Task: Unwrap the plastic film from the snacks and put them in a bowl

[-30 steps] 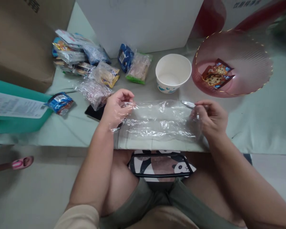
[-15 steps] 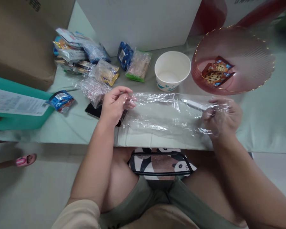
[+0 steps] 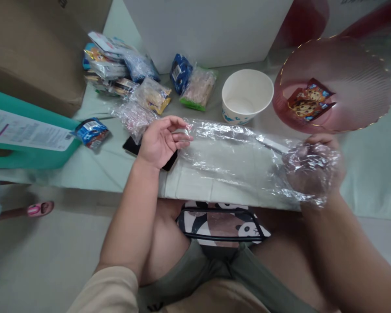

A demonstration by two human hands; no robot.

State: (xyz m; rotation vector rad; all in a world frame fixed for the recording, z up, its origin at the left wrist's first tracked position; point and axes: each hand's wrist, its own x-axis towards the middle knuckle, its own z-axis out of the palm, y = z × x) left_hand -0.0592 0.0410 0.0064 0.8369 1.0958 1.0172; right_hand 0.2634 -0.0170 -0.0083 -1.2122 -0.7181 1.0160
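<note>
A clear plastic bag (image 3: pixel 224 152) is stretched sideways between my hands, above the front of the table. At its left end, my left hand (image 3: pixel 164 141) pinches the edge with curled fingertips, palm turned up. Crumpled film covers much of my right hand (image 3: pixel 316 165), which grips the other end. Through or beside the film, near the right hand, shows a slim white object (image 3: pixel 272 144) whose kind I cannot make out. Just behind the bag stands a white paper tub (image 3: pixel 244 98). Part of a flat black object (image 3: pixel 170 163) shows under my left wrist.
Snack packets (image 3: pixel 109 65) are heaped at the back left, with a blue packet (image 3: pixel 93 131) nearer. A pink glass bowl (image 3: pixel 355 87) holds cookie packets. A white box (image 3: pixel 208 34), a brown carton (image 3: pixel 32 56) and a green bag (image 3: pixel 29 158) stand around. Someone's foot (image 3: pixel 41 208) shows at left.
The film has bunched up more over my right hand, which has shifted slightly right. My left hand's fingers have turned more palm up. The whole view has shifted a little.
</note>
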